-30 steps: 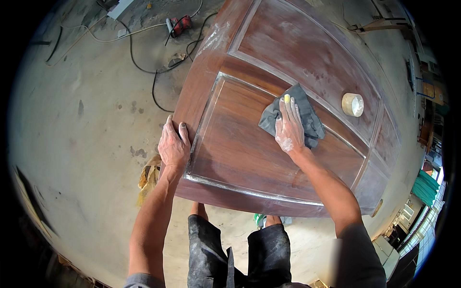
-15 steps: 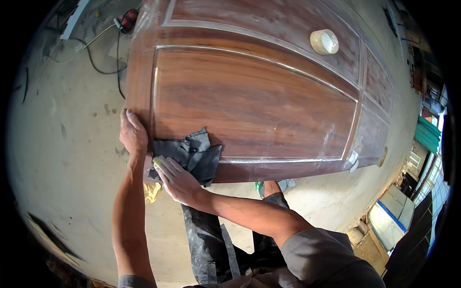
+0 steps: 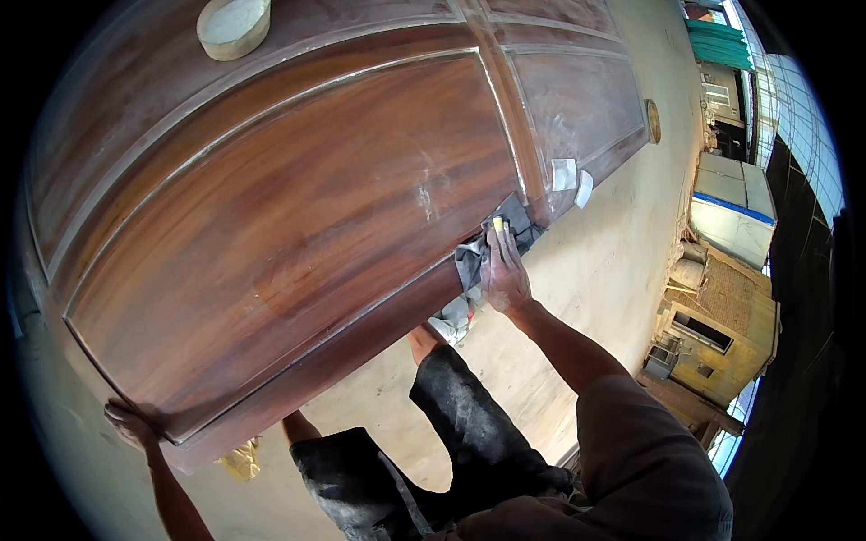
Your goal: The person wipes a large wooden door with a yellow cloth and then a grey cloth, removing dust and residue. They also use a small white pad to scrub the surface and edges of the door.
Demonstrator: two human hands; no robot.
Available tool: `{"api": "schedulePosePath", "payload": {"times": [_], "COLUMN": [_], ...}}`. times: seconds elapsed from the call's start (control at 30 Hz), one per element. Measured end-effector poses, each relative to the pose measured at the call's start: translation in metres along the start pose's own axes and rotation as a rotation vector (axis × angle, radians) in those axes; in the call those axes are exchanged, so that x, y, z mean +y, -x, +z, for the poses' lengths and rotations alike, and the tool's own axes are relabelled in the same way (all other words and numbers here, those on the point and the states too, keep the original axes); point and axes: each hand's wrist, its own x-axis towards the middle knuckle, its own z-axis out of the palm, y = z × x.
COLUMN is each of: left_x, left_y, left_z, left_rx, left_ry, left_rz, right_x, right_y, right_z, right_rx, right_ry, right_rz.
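A reddish-brown panelled wooden door (image 3: 298, 207) lies before me, with whitish dust along its mouldings. My right hand (image 3: 505, 279) presses a crumpled dark grey cloth (image 3: 516, 215) onto the near edge, beside the corner of the big panel. Its fingers are stretched over the cloth, and one bears a yellow wrap near its tip. At the door's left end, my left hand (image 3: 133, 427) grips the near corner, its fingers partly hidden in shadow.
A pale round tub (image 3: 234, 29) with white inside stands on the far part of the door. Two small white pieces (image 3: 563, 174) lie near the right edge. Crumpled gold foil (image 3: 241, 462) is on the floor below. A yellow box-like structure (image 3: 717, 352) stands at right.
My right hand has slid the cloth from the left corner rightward along the near edge. My left hand stays at the left end. The view has shifted and turned to the right.
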Motion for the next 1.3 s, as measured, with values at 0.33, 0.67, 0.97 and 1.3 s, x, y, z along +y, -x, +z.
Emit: {"api": "schedulePosePath", "payload": {"times": [0.33, 0.67, 0.97, 1.3], "left_x": [0.013, -0.01, 0.021, 0.024], "left_y": [0.021, 0.014, 0.012, 0.022], "left_z": [0.065, 0.023, 0.017, -0.011], "left_rx": [0.335, -0.093, -0.113, -0.03], "left_ry": [0.044, 0.087, 0.381, 0.34], "left_rz": [-0.077, -0.316, -0.516, -0.438], "right_x": [0.082, 0.065, 0.019, -0.065], "right_y": [-0.111, -0.282, -0.314, -0.315], "right_z": [-0.012, -0.023, -0.014, -0.049], "right_rx": [0.098, 0.168, 0.28, 0.334], "right_ry": [-0.223, -0.137, -0.033, -0.276], "right_rz": [0.043, -0.052, 0.031, -0.175]}}
